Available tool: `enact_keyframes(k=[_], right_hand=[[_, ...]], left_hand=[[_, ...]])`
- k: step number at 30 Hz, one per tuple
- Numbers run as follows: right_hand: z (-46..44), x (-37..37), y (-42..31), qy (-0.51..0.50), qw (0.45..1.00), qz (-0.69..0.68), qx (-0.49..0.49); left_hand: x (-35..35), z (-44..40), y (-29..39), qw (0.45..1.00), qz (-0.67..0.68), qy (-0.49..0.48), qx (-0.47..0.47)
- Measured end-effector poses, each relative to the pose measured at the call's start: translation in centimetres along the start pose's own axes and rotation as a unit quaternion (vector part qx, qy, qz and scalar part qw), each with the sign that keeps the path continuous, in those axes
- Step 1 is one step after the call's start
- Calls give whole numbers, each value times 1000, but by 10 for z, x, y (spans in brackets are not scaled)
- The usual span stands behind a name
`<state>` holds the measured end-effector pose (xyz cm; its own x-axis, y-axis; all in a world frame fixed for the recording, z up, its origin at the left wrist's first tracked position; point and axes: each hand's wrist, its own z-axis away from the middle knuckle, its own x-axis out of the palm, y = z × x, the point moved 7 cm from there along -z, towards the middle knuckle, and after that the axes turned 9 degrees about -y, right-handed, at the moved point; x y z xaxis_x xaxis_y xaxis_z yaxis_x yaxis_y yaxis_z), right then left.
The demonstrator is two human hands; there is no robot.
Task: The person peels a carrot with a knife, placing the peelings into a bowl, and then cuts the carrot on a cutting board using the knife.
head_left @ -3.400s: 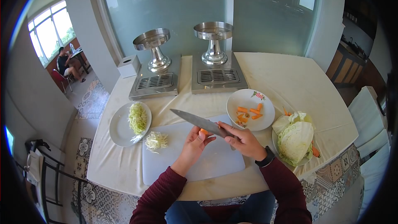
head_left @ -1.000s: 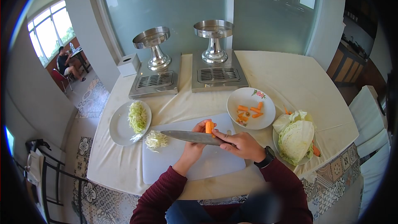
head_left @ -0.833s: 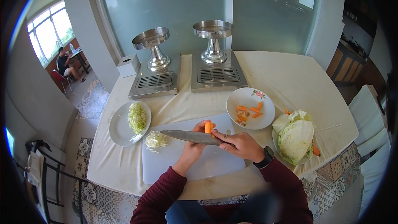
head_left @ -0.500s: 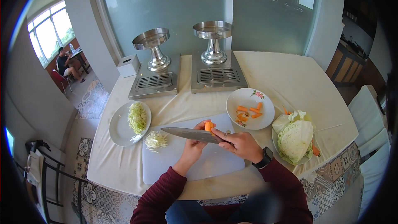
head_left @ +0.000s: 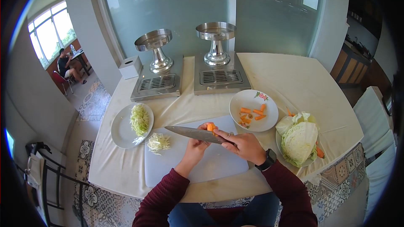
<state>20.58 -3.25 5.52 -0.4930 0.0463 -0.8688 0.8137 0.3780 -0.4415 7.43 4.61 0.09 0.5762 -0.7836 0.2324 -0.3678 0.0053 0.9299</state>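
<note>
My left hand [head_left: 197, 144] is closed around a carrot [head_left: 211, 127], whose orange end sticks up above the fingers. In my right hand [head_left: 246, 146] is a large kitchen knife [head_left: 189, 133]; its broad blade points left and lies against the carrot. Both hands are raised over a white cutting board [head_left: 176, 170]. A small heap of shredded cabbage [head_left: 158, 142] rests on the board's left side. Beyond the board, a flowered bowl [head_left: 269, 121] contains several carrot pieces [head_left: 257, 111].
On the left a white plate [head_left: 122, 132] carries more shredded cabbage [head_left: 139, 120]. A cut cabbage [head_left: 299, 138] sits on a plate at right, with carrot beside it. Two metal stands [head_left: 161, 61] [head_left: 216, 54] and a tissue box [head_left: 130, 67] are at the back. A person [head_left: 66, 65] sits far left.
The knife and carrot have shifted very slightly; the blade tip is a touch farther right and the carrot's end sits a little lower. Both grips stay the same.
</note>
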Motion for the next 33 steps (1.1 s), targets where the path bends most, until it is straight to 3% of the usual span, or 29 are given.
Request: enact_keyframes(k=[2,6,12,18,21,24,30,33], right_hand=[[0,-4,-1,12,1000,-23,-8],[4,-26,32,76,992,-66,73],[8,-38,50,189,981,-8,28],[20,-55,83,139,970,4,201],[20,-52,85,171,971,32,166],[19,-44,89,98,970,57,217],[19,-45,84,132,978,12,163],[19,-42,87,77,977,2,198]], left_hand=[[-3,1,-1,1000,-7,2,-1],[15,1,18,998,23,-45,32],[10,-1,16,999,24,-25,30],[5,-2,8,1000,14,-16,21],[4,-3,7,1000,17,-12,20],[3,-3,7,1000,20,-10,21],[2,-3,4,1000,15,-11,15],[2,-4,-2,999,18,-18,-20]])
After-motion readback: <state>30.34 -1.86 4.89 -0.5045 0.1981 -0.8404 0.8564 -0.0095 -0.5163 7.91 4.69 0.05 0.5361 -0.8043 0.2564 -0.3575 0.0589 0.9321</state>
